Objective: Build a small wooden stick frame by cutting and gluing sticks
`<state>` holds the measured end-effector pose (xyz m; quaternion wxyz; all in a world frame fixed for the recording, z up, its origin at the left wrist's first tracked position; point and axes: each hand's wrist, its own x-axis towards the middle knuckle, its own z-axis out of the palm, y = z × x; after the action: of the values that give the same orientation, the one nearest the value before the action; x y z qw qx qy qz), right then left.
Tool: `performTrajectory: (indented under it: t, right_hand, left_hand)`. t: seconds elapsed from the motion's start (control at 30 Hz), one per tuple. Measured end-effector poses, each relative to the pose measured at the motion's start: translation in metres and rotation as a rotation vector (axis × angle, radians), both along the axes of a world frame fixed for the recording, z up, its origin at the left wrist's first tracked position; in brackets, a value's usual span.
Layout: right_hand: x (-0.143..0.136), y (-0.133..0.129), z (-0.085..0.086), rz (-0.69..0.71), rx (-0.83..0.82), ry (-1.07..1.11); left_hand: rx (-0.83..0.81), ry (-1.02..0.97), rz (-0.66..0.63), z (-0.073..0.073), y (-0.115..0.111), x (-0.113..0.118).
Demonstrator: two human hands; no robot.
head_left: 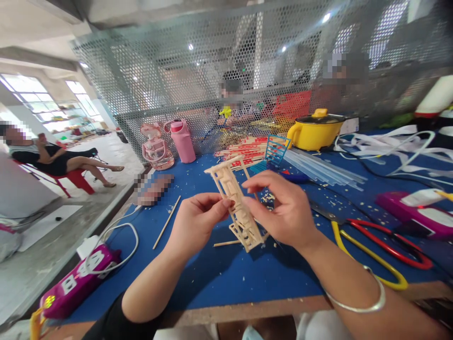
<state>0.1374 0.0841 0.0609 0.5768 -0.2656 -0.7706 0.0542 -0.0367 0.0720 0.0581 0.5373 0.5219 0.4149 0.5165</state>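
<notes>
A small frame of pale wooden sticks (236, 198) is held tilted above the blue table (208, 288). My left hand (198, 217) pinches its left side between thumb and fingers. My right hand (283, 208) is at its right side, thumb against the frame and the index finger near its upper right stick. Some of the right fingers are hidden behind the hand. One loose stick (167, 222) lies left of my left hand, and another (226, 243) lies under the frame.
Red-and-yellow-handled scissors (380, 245) lie right. Behind are a pink bottle (183, 141), red-tipped sticks (244, 150), clear glue sticks (322, 167) and a yellow pot (316, 132). Purple power strips (79, 283) lie at both sides. A person sits far left; others are behind the mesh.
</notes>
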Motion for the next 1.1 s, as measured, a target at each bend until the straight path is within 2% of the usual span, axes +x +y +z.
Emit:
performTrajectory:
  t: [0.1,0.17,0.23,0.37,0.43,0.63,0.87,1.1]
  right_hand:
    - [0.004,0.0,0.001,-0.057,-0.071,0.197]
    - [0.003,0.002,0.0,-0.109,-0.103,0.242]
    - [-0.001,0.004,-0.004,-0.118,-0.211,0.235]
    - [-0.01,0.004,-0.01,0.044,-0.553,0.167]
    - [-0.012,0.002,-0.011,0.127,-0.647,0.183]
    - [-0.015,-0.001,-0.007,0.149,-0.68,0.346]
    - [-0.018,0.002,-0.008,0.229,-0.807,0.34]
    - [-0.024,-0.002,-0.01,0.254,-0.846,0.343]
  left_hand:
    - [-0.003,0.002,-0.03,0.001,0.004,-0.004]
    - [-0.012,0.003,-0.069,0.001,0.006,-0.006]
    - [-0.013,0.006,-0.097,0.001,0.008,-0.008]
    - [0.01,-0.001,-0.088,0.001,0.011,-0.01]
    - [0.034,0.007,-0.048,0.001,0.012,-0.009]
    - [0.081,0.005,0.029,0.0,0.017,-0.001]
    - [0.068,-0.058,0.108,-0.002,0.015,0.006]
    - [0.041,-0.179,0.103,-0.006,0.012,0.011]
